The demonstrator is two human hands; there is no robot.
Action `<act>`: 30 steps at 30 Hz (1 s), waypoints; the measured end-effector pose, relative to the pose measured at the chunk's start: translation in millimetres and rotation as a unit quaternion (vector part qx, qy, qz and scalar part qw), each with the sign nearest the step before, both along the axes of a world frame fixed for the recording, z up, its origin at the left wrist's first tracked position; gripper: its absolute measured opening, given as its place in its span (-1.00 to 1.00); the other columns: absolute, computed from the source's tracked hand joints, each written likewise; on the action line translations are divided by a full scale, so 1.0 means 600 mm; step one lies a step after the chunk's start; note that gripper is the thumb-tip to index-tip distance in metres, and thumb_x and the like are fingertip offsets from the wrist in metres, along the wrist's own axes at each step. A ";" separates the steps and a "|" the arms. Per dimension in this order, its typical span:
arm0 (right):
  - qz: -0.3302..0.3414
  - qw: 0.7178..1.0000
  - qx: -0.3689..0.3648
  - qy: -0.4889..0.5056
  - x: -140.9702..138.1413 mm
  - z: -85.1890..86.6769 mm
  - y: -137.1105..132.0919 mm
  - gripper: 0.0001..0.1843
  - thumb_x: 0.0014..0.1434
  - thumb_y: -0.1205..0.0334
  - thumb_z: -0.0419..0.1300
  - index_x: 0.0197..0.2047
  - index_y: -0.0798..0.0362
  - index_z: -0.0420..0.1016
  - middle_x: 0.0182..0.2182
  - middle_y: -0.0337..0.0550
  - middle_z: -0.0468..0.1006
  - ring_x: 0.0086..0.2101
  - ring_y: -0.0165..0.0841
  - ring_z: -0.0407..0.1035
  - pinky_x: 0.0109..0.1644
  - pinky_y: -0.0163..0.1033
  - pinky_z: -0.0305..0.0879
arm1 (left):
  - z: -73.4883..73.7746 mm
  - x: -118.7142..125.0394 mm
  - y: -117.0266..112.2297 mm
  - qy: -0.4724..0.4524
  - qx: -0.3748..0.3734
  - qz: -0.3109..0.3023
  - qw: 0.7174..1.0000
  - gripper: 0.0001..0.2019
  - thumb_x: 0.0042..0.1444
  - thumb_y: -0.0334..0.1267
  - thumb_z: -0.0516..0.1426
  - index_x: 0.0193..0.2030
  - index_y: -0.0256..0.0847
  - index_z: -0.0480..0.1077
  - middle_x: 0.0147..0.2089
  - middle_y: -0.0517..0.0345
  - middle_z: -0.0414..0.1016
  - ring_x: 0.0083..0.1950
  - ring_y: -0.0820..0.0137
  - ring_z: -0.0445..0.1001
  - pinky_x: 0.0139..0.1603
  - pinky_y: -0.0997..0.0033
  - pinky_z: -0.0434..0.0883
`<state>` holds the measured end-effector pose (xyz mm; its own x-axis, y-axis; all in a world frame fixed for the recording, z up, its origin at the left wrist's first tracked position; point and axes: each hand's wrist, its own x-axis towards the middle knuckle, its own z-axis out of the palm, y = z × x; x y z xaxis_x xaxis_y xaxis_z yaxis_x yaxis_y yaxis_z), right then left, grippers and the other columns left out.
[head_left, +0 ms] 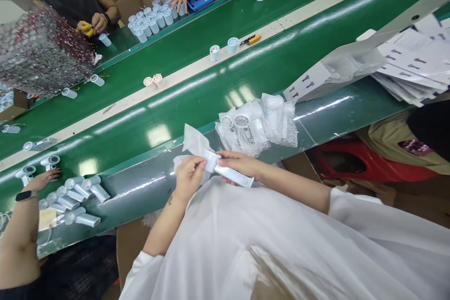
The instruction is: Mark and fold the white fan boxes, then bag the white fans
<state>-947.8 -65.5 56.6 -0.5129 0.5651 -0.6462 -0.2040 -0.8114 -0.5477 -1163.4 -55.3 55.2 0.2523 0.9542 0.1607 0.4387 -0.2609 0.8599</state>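
Note:
A pale blue handheld fan (235, 174) is held low over the near bench edge, its round head to the left and its handle toward the lower right. My right hand (239, 164) is wrapped round it where handle and head meet. Thumb and fingers of my left hand (190, 176) pinch together at the head's left side, where a clear plastic bag (197, 139) lies around and behind it. How far the bag covers the head is hard to see. Just to the right, several bagged fans (258, 124) lie in a pile on the bench.
Unbagged fans (75, 192) lie at left, near a co-worker's hand (47, 179). Printed white sheets (411, 61) stand at right. Beyond runs a green conveyor belt (158, 126) with a pale divider (190, 68). Across it, co-workers handle blue cylinders (153, 26).

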 end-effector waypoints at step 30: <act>-0.139 0.990 -0.006 0.015 -0.008 0.020 0.004 -0.44 0.05 0.13 0.32 -0.06 -0.12 0.02 -0.27 -0.33 0.46 -0.57 -0.40 0.45 -0.65 -0.30 0.39 | -0.030 0.025 -0.040 0.196 0.225 -0.001 0.955 -0.82 0.20 -0.48 0.03 -0.09 -0.26 0.34 -0.25 0.00 0.46 -0.19 0.35 0.47 -0.16 0.32 0.45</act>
<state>-952.5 -63.4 68.9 -0.3577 0.6790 -0.6411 -0.4360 -0.7285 -0.5284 -1148.7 -79.5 37.0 0.3780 0.8109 0.4468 0.7028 -0.5654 0.4316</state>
